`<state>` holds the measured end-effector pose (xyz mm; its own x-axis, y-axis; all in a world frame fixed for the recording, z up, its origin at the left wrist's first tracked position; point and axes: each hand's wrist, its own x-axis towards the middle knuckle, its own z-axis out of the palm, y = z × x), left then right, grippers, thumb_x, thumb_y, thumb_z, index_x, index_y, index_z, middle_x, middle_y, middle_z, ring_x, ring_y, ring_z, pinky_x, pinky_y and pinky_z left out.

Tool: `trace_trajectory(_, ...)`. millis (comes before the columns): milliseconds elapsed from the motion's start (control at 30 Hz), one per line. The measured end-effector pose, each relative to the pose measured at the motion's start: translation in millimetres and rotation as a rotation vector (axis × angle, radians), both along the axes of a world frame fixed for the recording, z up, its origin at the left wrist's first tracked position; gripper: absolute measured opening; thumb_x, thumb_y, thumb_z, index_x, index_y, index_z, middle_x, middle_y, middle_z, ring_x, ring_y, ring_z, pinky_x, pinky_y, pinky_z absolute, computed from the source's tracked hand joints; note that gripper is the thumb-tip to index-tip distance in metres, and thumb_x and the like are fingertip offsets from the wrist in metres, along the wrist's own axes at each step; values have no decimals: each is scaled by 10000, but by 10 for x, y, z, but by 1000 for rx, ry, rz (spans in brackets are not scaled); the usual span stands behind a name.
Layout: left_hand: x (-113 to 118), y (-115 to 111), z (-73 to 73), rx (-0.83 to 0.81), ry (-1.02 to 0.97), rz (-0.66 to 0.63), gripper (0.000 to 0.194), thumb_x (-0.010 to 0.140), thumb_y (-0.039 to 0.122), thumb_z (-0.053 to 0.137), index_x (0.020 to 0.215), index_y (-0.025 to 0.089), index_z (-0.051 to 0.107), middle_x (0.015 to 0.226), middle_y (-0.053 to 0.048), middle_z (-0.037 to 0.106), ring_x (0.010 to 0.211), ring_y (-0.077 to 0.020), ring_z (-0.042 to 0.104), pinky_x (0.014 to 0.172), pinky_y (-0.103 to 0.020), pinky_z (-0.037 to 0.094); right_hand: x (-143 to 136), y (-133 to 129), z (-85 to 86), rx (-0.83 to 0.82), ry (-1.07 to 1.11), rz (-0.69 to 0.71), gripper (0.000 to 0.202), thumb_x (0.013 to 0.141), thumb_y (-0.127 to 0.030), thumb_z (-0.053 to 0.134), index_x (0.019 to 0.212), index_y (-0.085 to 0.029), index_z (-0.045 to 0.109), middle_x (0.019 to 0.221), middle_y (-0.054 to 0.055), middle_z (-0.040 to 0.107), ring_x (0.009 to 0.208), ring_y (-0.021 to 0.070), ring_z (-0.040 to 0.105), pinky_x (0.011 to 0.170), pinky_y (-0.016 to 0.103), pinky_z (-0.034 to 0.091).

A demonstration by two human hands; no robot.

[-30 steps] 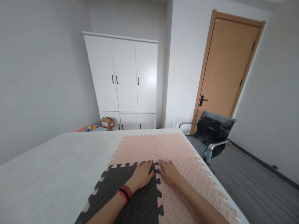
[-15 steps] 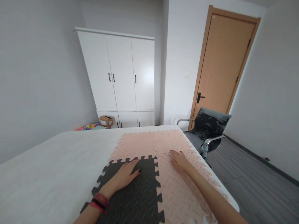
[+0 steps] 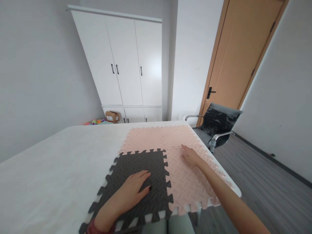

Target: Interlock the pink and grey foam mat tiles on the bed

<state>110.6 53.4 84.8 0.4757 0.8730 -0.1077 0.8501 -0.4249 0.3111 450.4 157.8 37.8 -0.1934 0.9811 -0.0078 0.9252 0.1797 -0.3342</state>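
A dark grey foam mat tile (image 3: 143, 162) with jigsaw edges lies on the white table (image 3: 60, 169). My left hand (image 3: 133, 190) rests palm down over its middle, fingers stretched out and thumb apart. Right of it lies a pink foam mat tile (image 3: 190, 185), its edge against the dark tile's teeth. My right hand (image 3: 191, 156) lies on the pink tile's far part, fingers extended near the seam with the tiles behind. Behind are more pink tiles, one at the far left (image 3: 143, 138) and one at the far right (image 3: 180, 135). Neither hand holds anything.
An office chair (image 3: 219, 120) stands by the table's right edge, before a wooden door (image 3: 243, 55). White cabinets (image 3: 126, 65) rise behind the table, with a cardboard box (image 3: 112, 117) and colourful items (image 3: 96, 122) near their base. My legs (image 3: 180, 224) show below the near edge.
The camera view has tilted down, showing the tiles' near edges. My left hand has slid back from the dark tile's far edge to its middle. My right hand stays near the pink seam.
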Motion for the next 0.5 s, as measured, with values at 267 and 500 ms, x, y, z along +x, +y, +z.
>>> trace_trajectory(267,86,-532,-607,214,-110,0,445,875,425,388,1279,270,490,1343,-32,534,1241,-208,492,1046,-430,434,-216,-1525,14,46,193,124,519,919,-375,311,1413,-219,334,1469,75,362,1370,207,282,1129,473,202)
trace_trajectory(500,467,-651,-806,324,-182,-218,377,865,310,418,1225,291,529,1264,-34,602,1168,-198,555,970,-412,489,-797,-1906,-111,-96,306,369,603,859,-348,463,1430,-286,281,1474,45,351,1374,240,269,1130,559,104)
